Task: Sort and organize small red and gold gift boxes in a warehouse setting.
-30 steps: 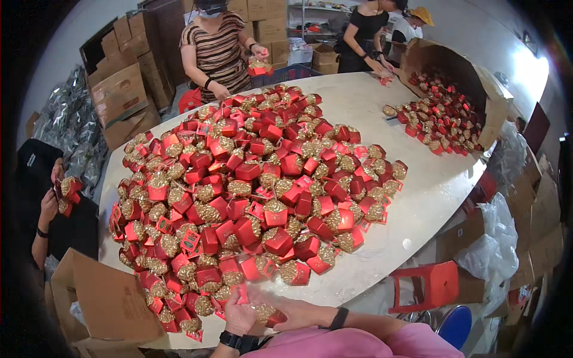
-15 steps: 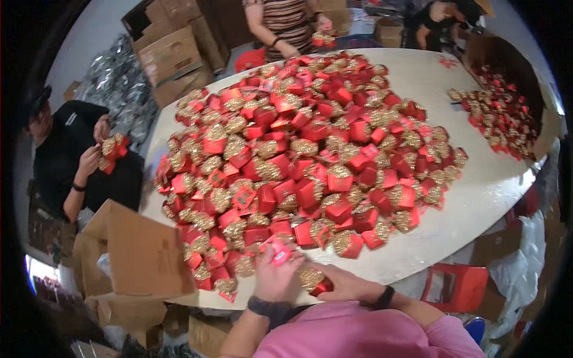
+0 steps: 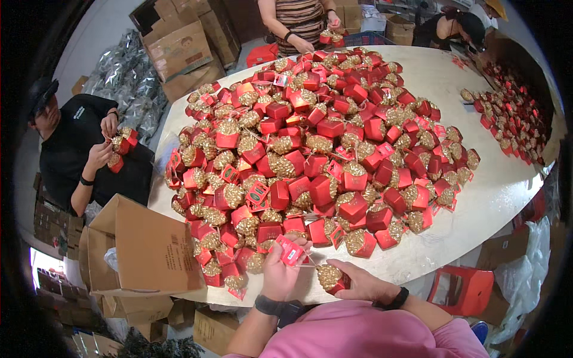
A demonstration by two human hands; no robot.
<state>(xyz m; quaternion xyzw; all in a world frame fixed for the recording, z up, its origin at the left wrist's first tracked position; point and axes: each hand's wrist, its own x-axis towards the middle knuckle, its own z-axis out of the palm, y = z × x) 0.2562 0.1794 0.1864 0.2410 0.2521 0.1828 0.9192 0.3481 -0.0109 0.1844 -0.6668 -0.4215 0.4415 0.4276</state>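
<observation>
One gold-and-red ornament (image 3: 329,277) and one red tag (image 3: 290,252), lower centre of the frame.
The left hand (image 3: 282,273) pinches the tag between thumb and fingers; the right hand (image 3: 365,281) is closed around the ornament, with a pale cord (image 3: 308,265) between the two. Above them, a pile (image 3: 319,143) of similar ornaments, too many to count, covers the middle of one table (image 3: 495,185). One open cardboard box (image 3: 152,250) stands lower left, one red stool (image 3: 477,292) lower right.

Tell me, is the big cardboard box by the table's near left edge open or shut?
Open. The cardboard box has its panels standing apart, and pale plastic shows between them.
</observation>
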